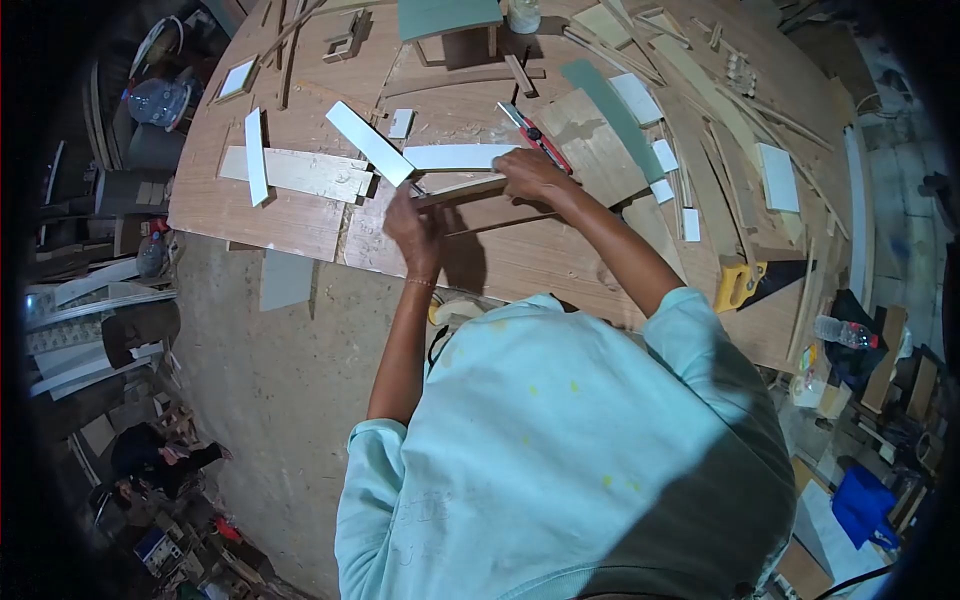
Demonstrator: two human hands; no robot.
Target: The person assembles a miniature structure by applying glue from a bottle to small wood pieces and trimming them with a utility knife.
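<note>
My right hand (pixel 530 177) is closed around the right end of a narrow wooden strip (pixel 462 190). At the strip's left end, the fingers of my left hand (pixel 412 235) are bent together against it; a small dark piece shows by their tips, too small to name. Just beyond the strip lies a white-faced board (pixel 455 157), and a second white piece (pixel 368 143) slants toward my left fingertips. A red and black utility knife (pixel 540 140) rests beyond my right hand. Left of my hands, a white strip (pixel 257 157) lies across a pale plank (pixel 300 174).
A yellow-handled handsaw (pixel 745 285) lies near the table's right front edge. Long wood offcuts (pixel 735 150) crowd the right side. A small green-topped stool (pixel 450 18) and a glass jar (pixel 523 15) stand at the back. Another person (pixel 160 455) is at lower left.
</note>
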